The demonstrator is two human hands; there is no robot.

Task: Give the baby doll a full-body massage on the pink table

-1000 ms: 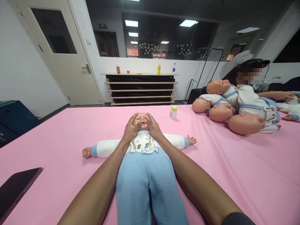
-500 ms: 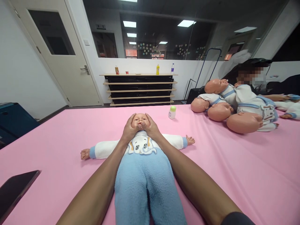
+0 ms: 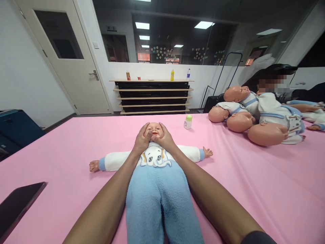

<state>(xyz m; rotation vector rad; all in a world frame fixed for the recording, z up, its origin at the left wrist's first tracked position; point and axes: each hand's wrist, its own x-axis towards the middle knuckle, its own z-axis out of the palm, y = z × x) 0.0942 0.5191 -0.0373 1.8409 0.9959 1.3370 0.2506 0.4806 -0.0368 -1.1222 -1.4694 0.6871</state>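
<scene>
A baby doll [image 3: 157,183] lies on its back on the pink-covered table [image 3: 243,189], feet toward me and arms spread wide. It wears a white top with an elephant face and fuzzy blue trousers. My left hand [image 3: 142,137] cups the left side of its head [image 3: 154,128], the thumb on the cheek by the mouth. On the other side my right hand [image 3: 165,138] wraps the head the same way, its thumb near the chin. Both sets of fingers curve round the head toward the ears, which they hide. Beyond the right hand stands a small white bottle with a green cap [image 3: 188,122].
Several more dolls [image 3: 266,134] lie piled at the table's right, with a person [image 3: 273,81] behind them. A dark phone [image 3: 20,206] rests at the near left. Against the back wall, a low shelf stack [image 3: 153,89] carries a few bottles.
My thumbs have moved apart: the left one has slid up along the cheek, and the doll's mouth shows more. The whole view has shifted slightly.
</scene>
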